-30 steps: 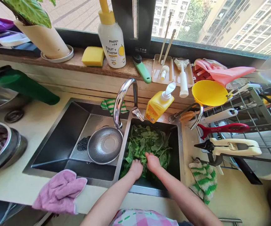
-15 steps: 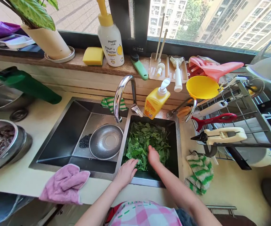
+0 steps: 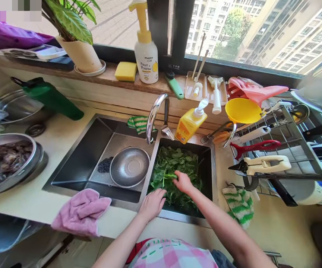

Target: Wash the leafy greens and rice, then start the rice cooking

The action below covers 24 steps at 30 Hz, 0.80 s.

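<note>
Leafy greens [image 3: 174,162] fill much of the right sink basin [image 3: 205,204], some of them under water. My right hand [image 3: 183,182] is over them with its fingers closed around a few green stems [image 3: 170,175]. My left hand [image 3: 153,203] lies at the front left corner of that basin, on the rim by the divider. Its fingers are stretched out towards the greens, and nothing shows in them. A chrome faucet [image 3: 155,111] curves over the divider behind both hands.
In the left basin sit a metal strainer [image 3: 129,166] and a dark scouring pad [image 3: 104,165]. A yellow soap bottle [image 3: 190,124] stands behind the right basin. A pink cloth [image 3: 81,212] hangs over the front edge. Pruning shears [image 3: 267,165] stick out from the dish rack [image 3: 306,149] at right.
My right hand has lifted slightly and turned, and pale green stems now show at its fingertips. My left hand stays at the rim. The whole view has shifted a little.
</note>
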Each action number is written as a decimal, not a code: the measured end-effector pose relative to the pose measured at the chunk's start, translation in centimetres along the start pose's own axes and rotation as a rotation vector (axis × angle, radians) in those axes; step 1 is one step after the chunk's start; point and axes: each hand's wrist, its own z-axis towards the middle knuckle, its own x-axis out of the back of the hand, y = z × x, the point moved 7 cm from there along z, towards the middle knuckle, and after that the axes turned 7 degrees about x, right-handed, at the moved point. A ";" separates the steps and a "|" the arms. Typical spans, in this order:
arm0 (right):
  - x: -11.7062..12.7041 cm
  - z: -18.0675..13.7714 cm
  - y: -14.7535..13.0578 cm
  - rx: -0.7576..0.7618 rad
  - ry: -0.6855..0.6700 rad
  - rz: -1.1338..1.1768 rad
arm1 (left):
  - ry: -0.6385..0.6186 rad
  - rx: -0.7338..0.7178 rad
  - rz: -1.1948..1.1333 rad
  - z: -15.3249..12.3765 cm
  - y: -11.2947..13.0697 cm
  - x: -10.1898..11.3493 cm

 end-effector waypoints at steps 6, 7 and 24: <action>5.0 3.8 5.0 -0.149 0.087 -0.024 | -0.014 0.029 0.003 -0.1 0.0 0.1; 4.3 4.1 5.5 -0.213 0.092 -0.034 | -0.015 0.033 0.003 -0.1 0.0 0.1; -6.5 2.7 2.8 0.024 -0.138 -0.235 | -0.051 0.058 0.007 0.1 0.1 -0.1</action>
